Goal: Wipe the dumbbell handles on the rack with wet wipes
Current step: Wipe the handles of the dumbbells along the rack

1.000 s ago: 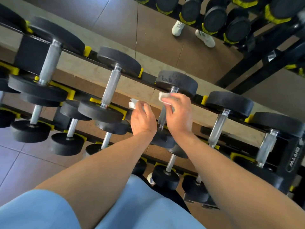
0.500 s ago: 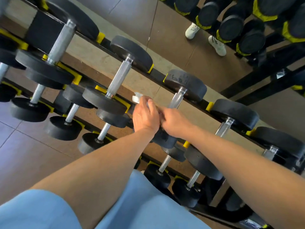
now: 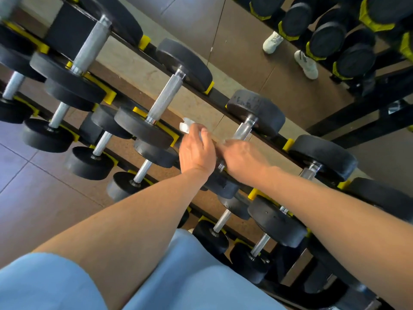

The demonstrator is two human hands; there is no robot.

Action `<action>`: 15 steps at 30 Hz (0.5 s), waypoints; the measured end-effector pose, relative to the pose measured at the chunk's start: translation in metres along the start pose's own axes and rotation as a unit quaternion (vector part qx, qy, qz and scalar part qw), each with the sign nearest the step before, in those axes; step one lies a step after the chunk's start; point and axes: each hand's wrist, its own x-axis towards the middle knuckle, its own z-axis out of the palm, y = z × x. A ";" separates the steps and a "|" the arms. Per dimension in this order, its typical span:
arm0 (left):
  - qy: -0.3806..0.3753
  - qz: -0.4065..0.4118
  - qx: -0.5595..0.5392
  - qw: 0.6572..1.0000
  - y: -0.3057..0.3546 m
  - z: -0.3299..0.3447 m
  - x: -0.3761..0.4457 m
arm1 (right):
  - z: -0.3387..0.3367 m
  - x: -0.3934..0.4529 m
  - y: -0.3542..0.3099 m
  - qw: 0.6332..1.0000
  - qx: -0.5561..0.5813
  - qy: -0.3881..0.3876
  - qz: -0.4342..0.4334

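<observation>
A black rack holds rows of dumbbells with black heads and silver handles. My left hand grips a white wet wipe, whose end sticks out past the fingers. Beside it, my right hand is curled round the lower part of a silver dumbbell handle in the top row; any wipe under this hand is hidden. Both hands touch each other at the middle of the rack. The neighbouring handle to the left is bare.
A mirror behind the rack reflects white shoes and more dumbbells. Lower tiers of smaller dumbbells sit below my arms. Brown floor tiles lie at the left. My light blue shorts fill the bottom.
My right hand has slid down the dumbbell handle toward me, from near the far head to the near end. My left hand keeps the wipe alongside. The view has shifted right.
</observation>
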 end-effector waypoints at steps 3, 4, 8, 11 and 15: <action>-0.004 0.001 0.007 1.000 0.000 0.000 0.001 | 0.006 -0.025 -0.009 0.983 0.176 -0.018 0.057; -0.004 0.003 0.009 1.000 0.000 0.000 0.000 | 0.006 -0.035 -0.008 0.966 0.243 -0.017 0.090; -0.013 0.004 0.007 1.000 0.000 -0.001 0.000 | -0.008 -0.037 0.006 0.931 0.272 0.202 0.133; -0.014 0.002 0.009 1.000 0.001 -0.001 0.000 | -0.011 -0.004 0.028 0.964 0.085 0.244 0.064; -0.016 0.005 0.008 1.000 0.001 0.000 -0.001 | -0.004 -0.006 0.015 0.997 0.047 0.060 0.022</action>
